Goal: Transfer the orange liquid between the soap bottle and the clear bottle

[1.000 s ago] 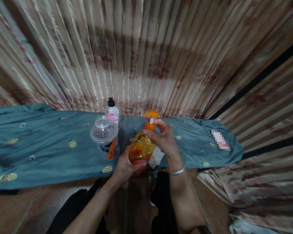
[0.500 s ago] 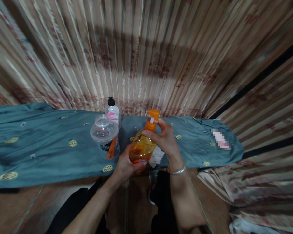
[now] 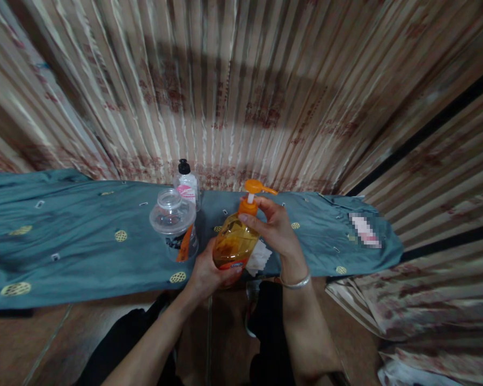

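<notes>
A pump bottle [image 3: 235, 241] of amber liquid is tilted in front of me, its top leaning to the right. My left hand [image 3: 207, 273] is wrapped round the lower part of the bottle. With thumb and fingers, my right hand [image 3: 276, 225] grips the orange collar [image 3: 248, 207] at its neck. Above that collar, the orange pump head [image 3: 254, 186] points its spout to the right. To the left stand a clear plastic cup [image 3: 175, 228] with a domed lid and, behind it, a clear bottle [image 3: 187, 187] with a black cap.
A green patterned cloth [image 3: 92, 230] covers the long narrow table. White crumpled tissue [image 3: 260, 257] lies behind the pump bottle. A pixelated pink and white item [image 3: 364, 230] is at the right end. Pleated curtains [image 3: 225, 96] hang behind and to the right.
The pump head has turned, so its spout now points right instead of toward me. My right hand has shifted slightly to the right at the collar; my left hand keeps its hold.
</notes>
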`<state>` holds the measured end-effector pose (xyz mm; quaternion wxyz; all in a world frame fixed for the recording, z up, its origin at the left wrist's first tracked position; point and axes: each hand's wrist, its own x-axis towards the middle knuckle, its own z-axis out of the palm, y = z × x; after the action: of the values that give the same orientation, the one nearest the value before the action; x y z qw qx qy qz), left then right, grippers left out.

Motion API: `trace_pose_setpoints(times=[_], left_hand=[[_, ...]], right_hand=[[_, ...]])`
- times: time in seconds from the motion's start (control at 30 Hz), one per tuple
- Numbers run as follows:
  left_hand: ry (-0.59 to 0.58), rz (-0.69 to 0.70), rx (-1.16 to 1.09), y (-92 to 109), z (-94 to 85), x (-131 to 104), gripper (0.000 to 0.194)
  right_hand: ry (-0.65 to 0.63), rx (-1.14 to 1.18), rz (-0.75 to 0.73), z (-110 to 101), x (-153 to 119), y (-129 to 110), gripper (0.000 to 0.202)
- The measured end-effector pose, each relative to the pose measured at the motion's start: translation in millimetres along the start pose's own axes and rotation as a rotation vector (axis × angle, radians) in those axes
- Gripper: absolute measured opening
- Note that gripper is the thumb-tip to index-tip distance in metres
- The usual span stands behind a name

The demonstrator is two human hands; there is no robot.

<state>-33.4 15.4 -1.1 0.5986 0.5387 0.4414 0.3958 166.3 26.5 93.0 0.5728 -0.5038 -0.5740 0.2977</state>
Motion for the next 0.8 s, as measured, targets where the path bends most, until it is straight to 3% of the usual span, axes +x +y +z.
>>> trace_pose_setpoints(times=[0.23,0.47,0.8], left_hand=[[-0.028,-0.014,-0.026,0.5,1.0,-0.8,0.086],[-0.052,0.001,-0.028,-2.8,1.0,-1.8,0.085],[-0.057,0.016,0.038,0.6,-1.1,-3.4,0.08]], right_hand=[[0.061,0.05,-0.087,-4.6,-8.2,-18.4,0.05],[0.215,0.076,-0.228,-17.6,-15.7,-40.2,0.052],[0.366,0.065,-0.214,-28.3,-16.4,-40.5,0.055]])
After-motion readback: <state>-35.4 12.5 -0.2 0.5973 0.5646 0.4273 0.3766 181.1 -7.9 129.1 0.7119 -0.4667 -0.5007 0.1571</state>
